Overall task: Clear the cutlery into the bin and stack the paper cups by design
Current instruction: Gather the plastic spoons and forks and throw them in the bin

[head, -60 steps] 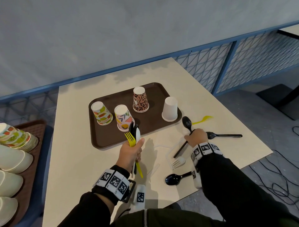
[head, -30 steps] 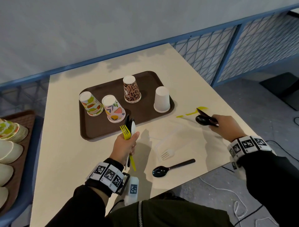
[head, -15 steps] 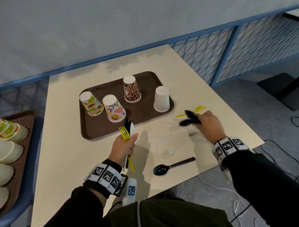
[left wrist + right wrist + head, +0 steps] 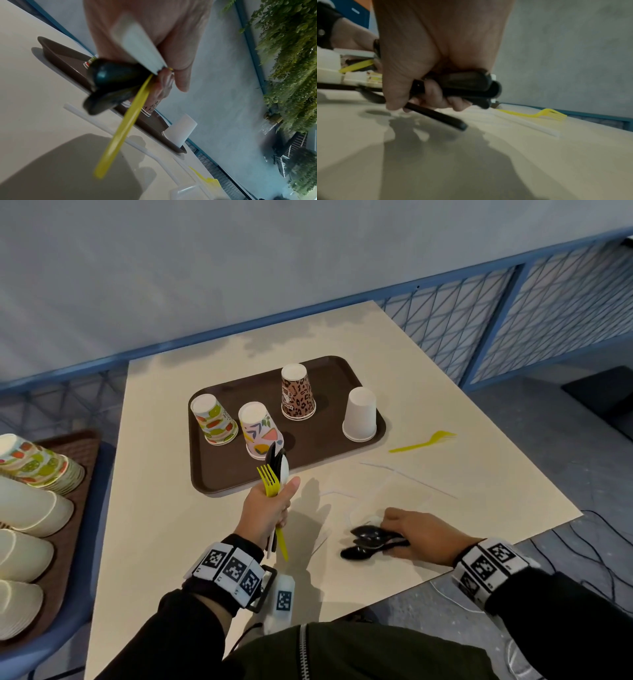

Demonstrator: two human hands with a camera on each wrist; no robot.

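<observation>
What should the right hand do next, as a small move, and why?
Probably lift the black spoons off the table. The right hand already has its grip curled round them at the near edge, their handles low against the surface. The left hand is full, and a yellow fork still lies loose.

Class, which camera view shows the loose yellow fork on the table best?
The head view: the whole yellow fork lies clear on the table, right of the tray. The right wrist view shows it small and low behind the hand; the left wrist view catches only a blurred yellow piece.
</observation>
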